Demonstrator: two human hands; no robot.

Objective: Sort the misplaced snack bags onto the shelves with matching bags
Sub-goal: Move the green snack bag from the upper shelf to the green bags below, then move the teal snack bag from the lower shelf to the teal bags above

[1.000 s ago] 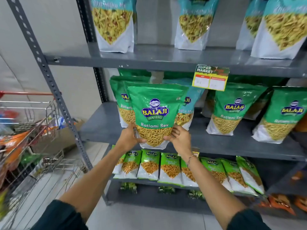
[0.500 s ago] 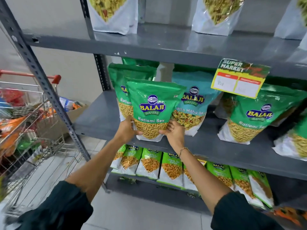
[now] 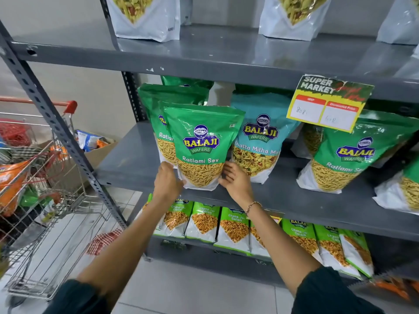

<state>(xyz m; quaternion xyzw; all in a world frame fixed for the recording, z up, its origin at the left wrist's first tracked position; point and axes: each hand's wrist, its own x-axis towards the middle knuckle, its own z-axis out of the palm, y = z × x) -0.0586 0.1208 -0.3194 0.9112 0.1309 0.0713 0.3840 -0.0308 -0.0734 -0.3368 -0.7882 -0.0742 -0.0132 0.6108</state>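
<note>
A green Ratlami Sev bag (image 3: 201, 143) stands upright on the grey middle shelf (image 3: 127, 168), in front of another green Ratlami Sev bag (image 3: 158, 114). My left hand (image 3: 167, 180) grips its lower left corner and my right hand (image 3: 233, 180) holds its lower right corner. Right beside it stands a teal Khatta Mitha Mix bag (image 3: 260, 137), among green bags. More green Ratlami Sev bags (image 3: 353, 152) stand further right on the same shelf.
A shopping cart (image 3: 40, 200) with mixed snack bags stands at the left, beside the shelf's slotted upright (image 3: 59, 132). A price tag (image 3: 328, 103) hangs from the top shelf (image 3: 204, 57), which carries white-bottomed mix bags. Small Chana Jor Garam bags (image 3: 233, 225) line the lower shelf.
Both hands have carried the green bag forward and down until it stands on the middle shelf. The view has moved closer to the shelf and tilted down.
</note>
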